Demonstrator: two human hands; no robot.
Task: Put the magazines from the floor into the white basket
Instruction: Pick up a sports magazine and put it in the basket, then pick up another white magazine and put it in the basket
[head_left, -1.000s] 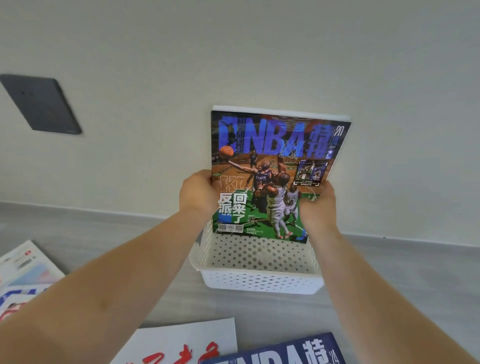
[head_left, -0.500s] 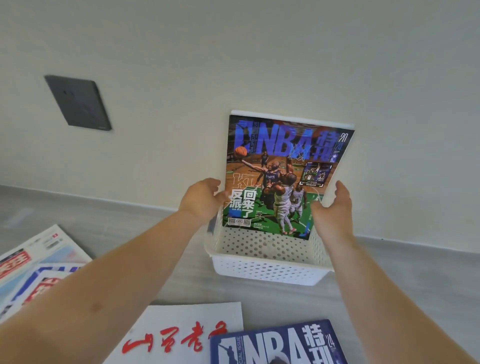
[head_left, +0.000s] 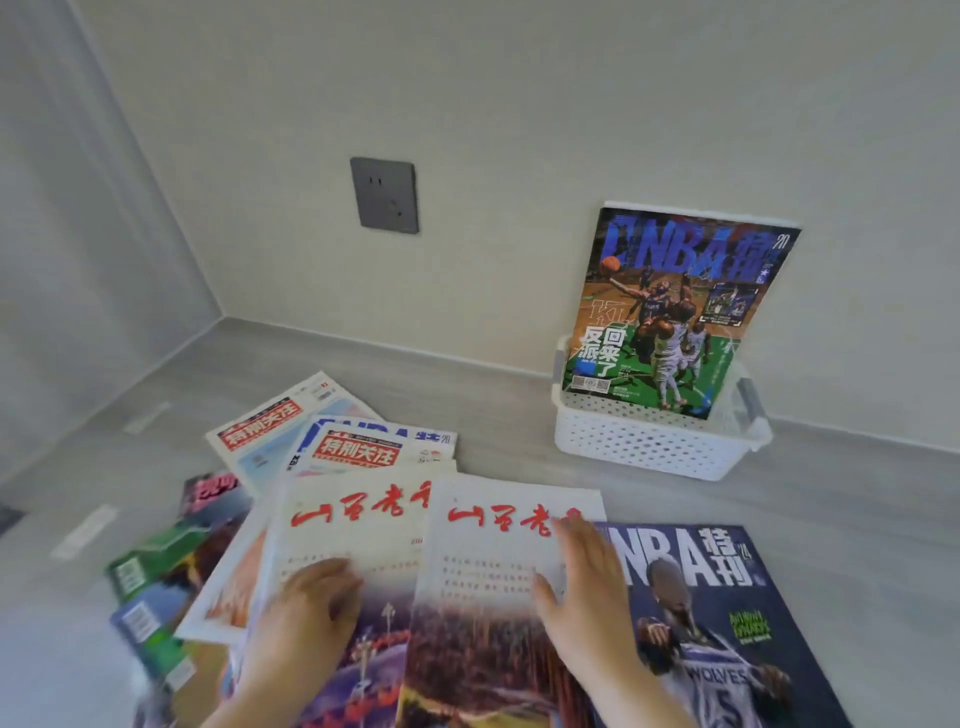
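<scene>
Two bare forearms, left grip (head_left: 311, 608) and right grip (head_left: 589, 592) ungloved, sleeveless

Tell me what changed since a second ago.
Both hands let go of the NBA magazine, now standing alone in the basket against the wall. The left hand and right hand dropped to the red-titled magazine on the floor, resting flat beside its edges. The basket stayed put.

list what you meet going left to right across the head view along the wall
wall socket → NBA magazine standing in the white basket
</scene>
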